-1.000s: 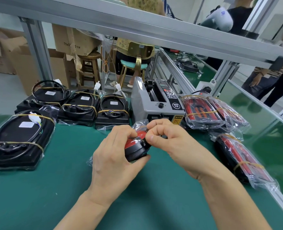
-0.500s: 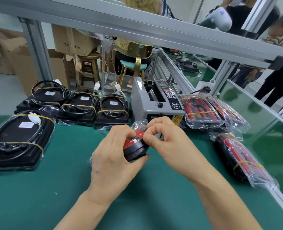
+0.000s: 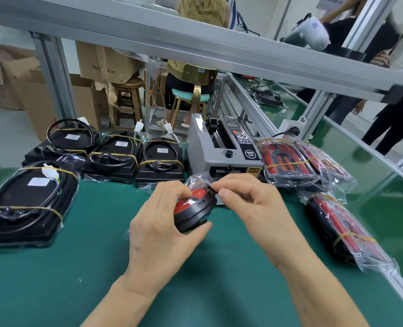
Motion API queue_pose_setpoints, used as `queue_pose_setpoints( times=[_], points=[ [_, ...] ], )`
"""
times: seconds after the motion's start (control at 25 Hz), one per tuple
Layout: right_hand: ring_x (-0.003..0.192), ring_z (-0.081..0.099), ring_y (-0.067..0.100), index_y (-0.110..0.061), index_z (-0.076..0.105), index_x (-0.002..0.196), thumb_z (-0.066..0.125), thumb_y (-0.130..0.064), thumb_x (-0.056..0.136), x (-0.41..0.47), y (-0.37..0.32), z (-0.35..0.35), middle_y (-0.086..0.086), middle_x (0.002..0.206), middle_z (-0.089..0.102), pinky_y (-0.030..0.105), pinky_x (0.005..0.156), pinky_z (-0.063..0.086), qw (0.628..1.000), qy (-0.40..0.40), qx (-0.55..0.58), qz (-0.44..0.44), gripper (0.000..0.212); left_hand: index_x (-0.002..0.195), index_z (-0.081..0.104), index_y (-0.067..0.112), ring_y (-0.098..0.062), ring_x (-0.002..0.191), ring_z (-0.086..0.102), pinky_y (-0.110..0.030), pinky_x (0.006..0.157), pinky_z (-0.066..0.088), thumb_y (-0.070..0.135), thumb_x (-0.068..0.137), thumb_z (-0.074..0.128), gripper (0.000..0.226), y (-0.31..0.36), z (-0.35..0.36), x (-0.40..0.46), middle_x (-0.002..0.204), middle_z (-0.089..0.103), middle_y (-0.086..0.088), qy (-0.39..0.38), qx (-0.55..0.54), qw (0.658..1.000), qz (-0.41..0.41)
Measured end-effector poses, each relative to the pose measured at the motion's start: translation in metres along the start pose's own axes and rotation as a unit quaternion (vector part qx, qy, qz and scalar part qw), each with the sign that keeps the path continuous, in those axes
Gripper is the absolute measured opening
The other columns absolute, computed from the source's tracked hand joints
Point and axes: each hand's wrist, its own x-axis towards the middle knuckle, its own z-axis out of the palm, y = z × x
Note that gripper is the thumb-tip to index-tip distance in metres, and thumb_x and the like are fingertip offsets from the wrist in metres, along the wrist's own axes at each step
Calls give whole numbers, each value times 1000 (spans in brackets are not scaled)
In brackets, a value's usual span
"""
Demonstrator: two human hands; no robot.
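My left hand [image 3: 159, 228] grips a small round lamp [image 3: 193, 208] with a black housing and a red lens, held tilted above the green bench mat [image 3: 82, 274]. A clear plastic bag [image 3: 195, 179] partly covers the lamp's top. My right hand [image 3: 254, 208] sits just right of the lamp, its thumb and forefinger pinching the bag's edge at the lamp's upper right rim. The lamp's underside is hidden by my left palm.
A grey tape dispenser [image 3: 221, 152] stands just behind my hands. Several black bagged lamps [image 3: 23, 204] with cables lie at the left. Red bagged lamps [image 3: 287, 161] lie at the right, one [image 3: 344, 230] near the bench edge. People stand beyond the frame rail [image 3: 195, 41].
My right hand's pinch has shifted slightly up along the lamp's rim, and the lamp has tilted a little in my left hand. Nothing else on the bench has moved.
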Motion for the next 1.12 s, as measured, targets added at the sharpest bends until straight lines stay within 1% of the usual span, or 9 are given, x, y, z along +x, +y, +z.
queue_pose_setpoints(
  times=[0.08, 0.16, 0.28, 0.4, 0.48, 0.56, 0.76, 0.96, 1.12],
  points=[
    [84, 64, -2, -23, 76, 79, 65, 0, 86, 0, -2, -2, -7, 98, 66, 11, 76, 47, 999, -2, 46, 6, 27, 99, 52, 26, -10, 84, 58, -30, 70, 48, 30, 56, 79, 51, 0, 0, 0, 99, 55, 16, 0, 1, 1000, -1],
    [82, 64, 1, -20, 78, 75, 74, -5, 79, 1, -5, -6, -12, 94, 66, 16, 78, 48, 995, -34, 87, 27, 16, 98, 52, 26, -10, 84, 57, -29, 70, 47, 31, 56, 79, 51, -1, -1, 1, 99, 55, 16, -2, 2, 1000, -3],
    [83, 59, 1, -22, 76, 73, 79, -11, 75, 1, -8, -6, -17, 93, 64, 29, 88, 43, 994, -79, 58, 44, 11, 97, 52, 26, -9, 82, 57, -28, 70, 47, 33, 55, 79, 51, -1, -2, 1, 98, 55, 16, -6, 3, 1000, -8],
    [86, 56, -5, -22, 71, 68, 70, -11, 84, 6, -10, -4, -13, 101, 57, 19, 87, 38, 994, -96, -5, 46, 20, 97, 50, 27, -10, 80, 56, -29, 68, 46, 32, 55, 79, 50, 0, -3, 2, 96, 55, 16, -8, 2, 1000, -14],
    [80, 52, -11, -24, 69, 67, 69, -13, 86, 10, -14, -2, -9, 108, 54, 10, 79, 37, 990, -122, -41, 55, 22, 98, 49, 29, -11, 80, 56, -30, 67, 47, 32, 56, 78, 52, 1, -3, 2, 97, 55, 15, -10, 0, 1000, -17],
    [75, 49, -14, -24, 69, 67, 68, -14, 87, 13, -15, -1, -8, 109, 54, 6, 70, 37, 987, -131, -64, 62, 22, 98, 46, 30, -12, 79, 56, -30, 67, 46, 33, 56, 78, 53, 3, -3, 2, 97, 55, 14, -12, -4, 1000, -19],
    [66, 48, -15, -20, 69, 72, 68, -14, 87, 16, -17, -1, -9, 108, 54, 9, 68, 33, 983, -136, -109, 61, 16, 97, 46, 30, -14, 77, 56, -31, 67, 46, 31, 57, 78, 51, 3, -2, 2, 95, 54, 13, -16, -3, 1000, -12],
    [78, 50, -10, -16, 69, 74, 68, -15, 87, 18, -17, -2, -12, 102, 55, 8, 70, 32, 980, -137, -135, 57, 13, 97, 48, 29, -11, 78, 54, -28, 69, 45, 32, 56, 78, 50, 2, 0, 0, 97, 54, 16, -23, 3, 1000, -5],
    [78, 49, -9, -20, 70, 72, 70, -17, 86, 17, -17, -2, -14, 104, 54, 14, 73, 32, 980, -130, -138, 64, 13, 96, 47, 31, -11, 77, 54, -28, 68, 45, 32, 56, 78, 51, 3, 0, 1, 96, 53, 16, -17, 4, 1000, -6]
  ],
)
